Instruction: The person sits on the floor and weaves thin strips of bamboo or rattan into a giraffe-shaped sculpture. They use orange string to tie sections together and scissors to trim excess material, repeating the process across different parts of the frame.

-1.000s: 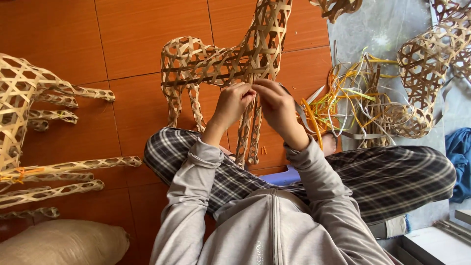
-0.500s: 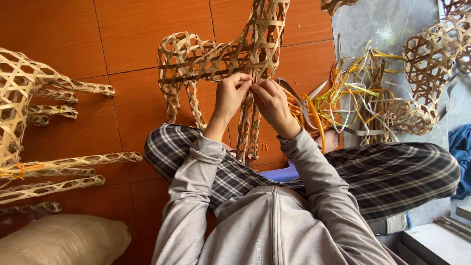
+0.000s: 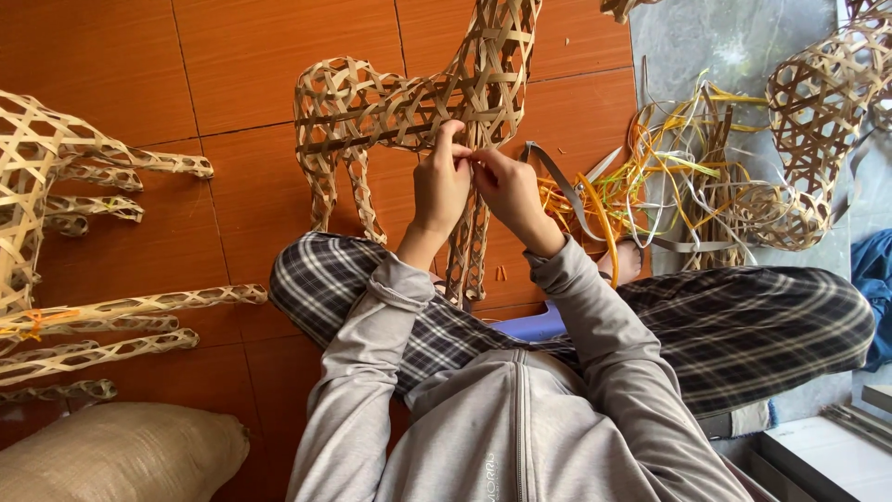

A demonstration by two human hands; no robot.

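A woven bamboo animal figure [image 3: 390, 102] stands on the orange tiled floor in front of me, its neck rising out of the top of the view. My left hand [image 3: 440, 183] and my right hand [image 3: 506, 186] meet at the figure's chest, where the front legs join the body. Both hands pinch a thin bamboo strip in the weave there. My knees in checked trousers [image 3: 743, 325] spread to either side below the figure.
Two more woven figures [image 3: 56, 242] lie on their sides at the left. A tangle of loose yellow, orange and grey strips [image 3: 650, 177] lies at the right beside an unfinished woven body [image 3: 818, 121]. A tan sack [image 3: 111, 455] sits bottom left.
My view has shifted slightly and both hands have moved a little up along the figure's chest, still working the same spot in the weave.
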